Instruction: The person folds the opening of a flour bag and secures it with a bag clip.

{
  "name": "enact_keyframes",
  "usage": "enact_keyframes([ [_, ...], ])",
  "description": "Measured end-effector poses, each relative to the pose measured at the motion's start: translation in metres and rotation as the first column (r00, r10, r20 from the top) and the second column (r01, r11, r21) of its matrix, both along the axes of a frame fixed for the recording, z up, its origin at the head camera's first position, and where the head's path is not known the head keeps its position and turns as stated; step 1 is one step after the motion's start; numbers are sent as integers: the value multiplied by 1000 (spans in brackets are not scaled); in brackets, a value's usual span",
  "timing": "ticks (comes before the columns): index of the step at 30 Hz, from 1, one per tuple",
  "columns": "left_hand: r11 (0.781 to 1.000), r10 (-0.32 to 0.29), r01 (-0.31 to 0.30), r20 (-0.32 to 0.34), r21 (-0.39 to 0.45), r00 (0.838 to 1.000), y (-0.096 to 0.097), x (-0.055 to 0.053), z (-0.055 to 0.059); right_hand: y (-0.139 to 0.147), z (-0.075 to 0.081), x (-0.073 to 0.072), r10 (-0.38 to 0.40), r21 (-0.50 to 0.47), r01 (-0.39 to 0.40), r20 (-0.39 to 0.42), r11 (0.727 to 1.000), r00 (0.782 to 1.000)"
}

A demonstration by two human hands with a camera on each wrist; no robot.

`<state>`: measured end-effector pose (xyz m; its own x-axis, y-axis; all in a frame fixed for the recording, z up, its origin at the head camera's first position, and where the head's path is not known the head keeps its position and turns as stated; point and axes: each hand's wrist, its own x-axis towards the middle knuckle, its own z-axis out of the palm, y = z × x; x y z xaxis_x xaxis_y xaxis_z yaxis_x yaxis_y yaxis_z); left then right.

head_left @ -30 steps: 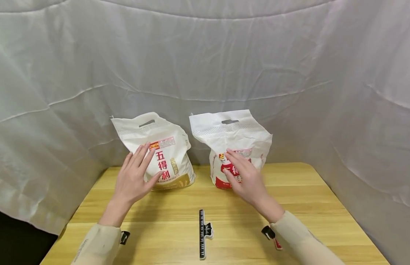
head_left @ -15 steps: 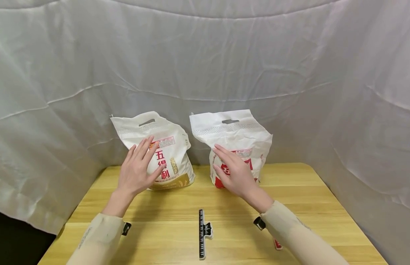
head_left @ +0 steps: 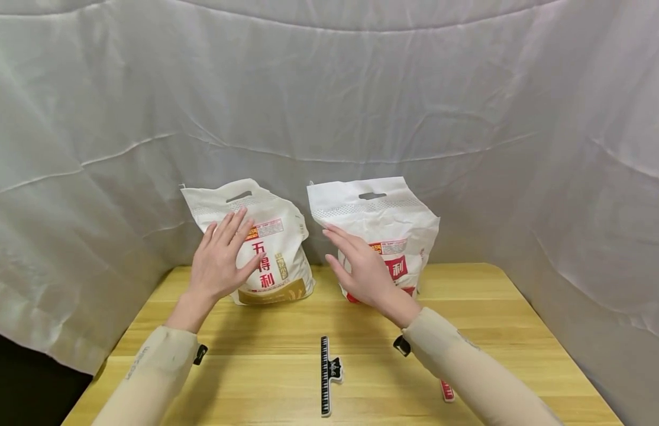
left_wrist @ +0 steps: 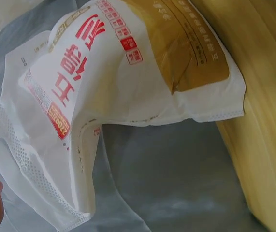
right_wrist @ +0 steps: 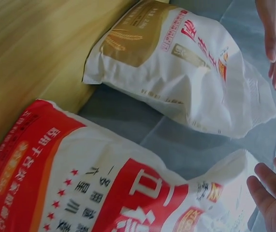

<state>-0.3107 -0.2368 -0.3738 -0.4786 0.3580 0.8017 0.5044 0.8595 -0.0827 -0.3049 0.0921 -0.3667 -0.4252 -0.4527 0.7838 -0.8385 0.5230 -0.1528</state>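
Left hand point(head_left: 215, 266) and right hand point(head_left: 368, 275), grasping nothing, partly hide two bags point(head_left: 289, 248) point(head_left: 409, 228) near the table's point(head_left: 276, 349) far edge; a sleeve point(head_left: 468, 367) overlaps one red strip point(head_left: 447, 391)

I get soft, even light in the head view, faint shadows on the table point(head_left: 276, 337), dimmer, hazier wrist views

The left flour bag point(head_left: 272, 242), white with red lettering and a gold, wheat-printed lower panel, stands on the far part of the wooden tabletop point(head_left: 276, 355), its printed face toward the near side and its slotted handle top slanting, with one corner pointing left. The right flour bag point(head_left: 389, 228), white with a red label panel and red base band, stands apart beside it, bulging below a flattened, slotted handle top.
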Motion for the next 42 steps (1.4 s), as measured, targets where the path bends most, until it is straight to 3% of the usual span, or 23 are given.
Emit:
enact_keyframes([
  [11,999,29,-30,-20,-23,999,-5,-12,19,-23,6,-13,-31,41,30,34,999,999],
  [21,999,31,-32,-22,-32,999,-3,-25,35,-41,11,-25,-78,105,63,146,992,986],
  [35,985,-29,10,-107,-174,994,7,-41,51,-58,9,-39,-123,109,100,227,989,966],
  [42,972,23,-38,-70,-231,997,7,-46,59,-67,8,-46,-180,147,143,283,979,942],
])
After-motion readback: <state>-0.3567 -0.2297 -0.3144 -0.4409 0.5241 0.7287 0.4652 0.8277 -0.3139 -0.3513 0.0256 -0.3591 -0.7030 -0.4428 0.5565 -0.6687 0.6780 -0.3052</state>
